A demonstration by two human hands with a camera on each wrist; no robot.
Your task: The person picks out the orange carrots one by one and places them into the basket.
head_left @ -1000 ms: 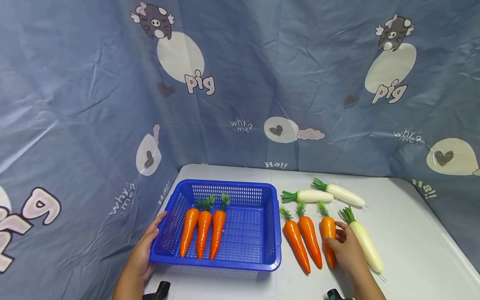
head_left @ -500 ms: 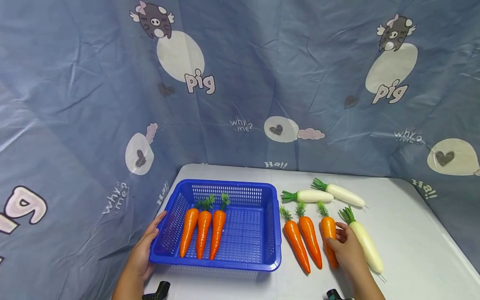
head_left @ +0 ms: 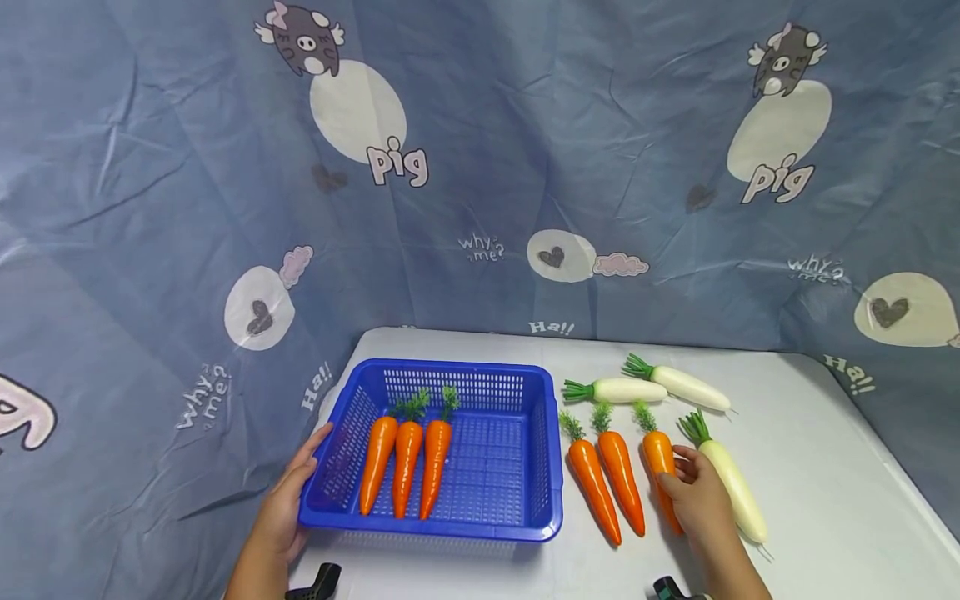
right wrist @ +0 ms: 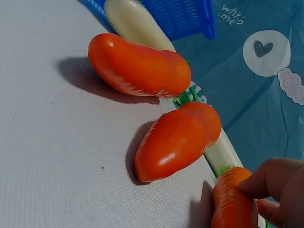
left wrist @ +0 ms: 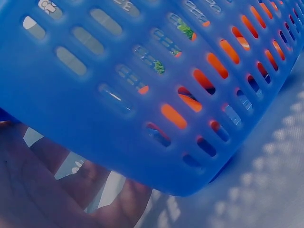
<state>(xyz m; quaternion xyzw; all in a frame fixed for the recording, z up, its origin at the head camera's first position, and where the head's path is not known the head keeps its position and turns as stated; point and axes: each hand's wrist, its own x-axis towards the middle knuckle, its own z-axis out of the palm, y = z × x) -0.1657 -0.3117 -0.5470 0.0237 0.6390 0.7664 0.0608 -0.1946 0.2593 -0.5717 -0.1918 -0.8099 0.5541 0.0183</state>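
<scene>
My left hand [head_left: 288,500] rests against the left side of a blue plastic basket [head_left: 431,531], fingers extended along its outside. In the left wrist view, fingertips [left wrist: 135,192] meet the edge of the basket wall [left wrist: 71,118]. Three orange carrots [head_left: 407,458] with green tops lie side by side inside. To the basket's right, my right hand [head_left: 701,496] pinches a carrot [head_left: 658,454] between thumb and fingers; its lower end is partly hidden. Two more carrots, a left one [head_left: 592,483] and a middle one [head_left: 621,475], lie beside it on the white table.
Beyond my right hand lies a white radish [head_left: 735,492] with green stems. Two more radishes, a near one [head_left: 628,390] and a far one [head_left: 690,387], lie behind the carrots. A blue printed cloth [head_left: 480,183] hangs behind the table [head_left: 825,467] and along its left side.
The carrot in my right hand has tilted slightly, its lower end shifting right along with the hand. My left hand, the basket and the other vegetables have stayed in place.
</scene>
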